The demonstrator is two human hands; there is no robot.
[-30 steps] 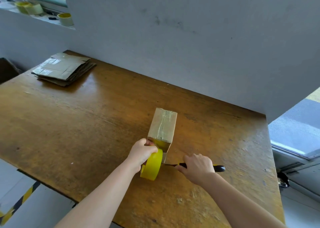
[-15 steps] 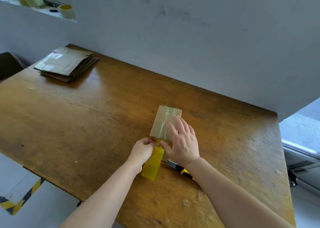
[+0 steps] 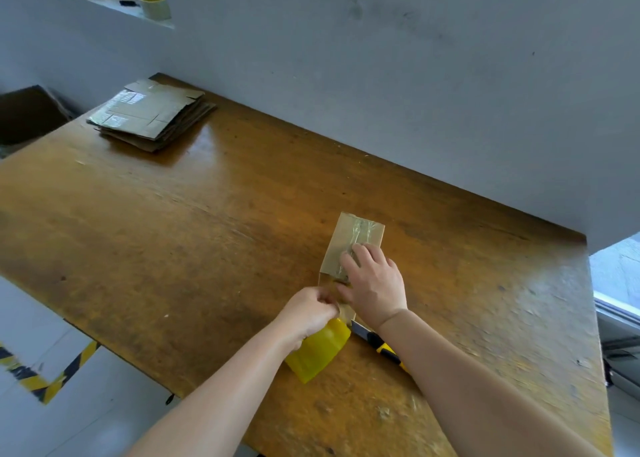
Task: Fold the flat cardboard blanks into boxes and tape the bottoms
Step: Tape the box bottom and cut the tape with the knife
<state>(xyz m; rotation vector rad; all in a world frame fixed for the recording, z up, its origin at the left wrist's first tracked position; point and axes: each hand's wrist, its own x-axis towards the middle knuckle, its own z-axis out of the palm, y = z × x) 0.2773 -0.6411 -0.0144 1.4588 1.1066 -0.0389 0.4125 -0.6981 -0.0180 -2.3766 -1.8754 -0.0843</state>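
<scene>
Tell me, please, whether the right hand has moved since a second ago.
Yes. The right hand left the utility knife, now lying on the table, and moved toward the wall onto the taped box, fingers flat.

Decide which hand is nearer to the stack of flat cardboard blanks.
Left. The stack of flat cardboard blanks lies far ahead and to the left; the left hand, gripping the yellow tape roll, is on that side; the right hand presses the box farther right.

We're looking down on a worn wooden table against a grey wall, pale floor with striped hazard tape on the left.
</scene>
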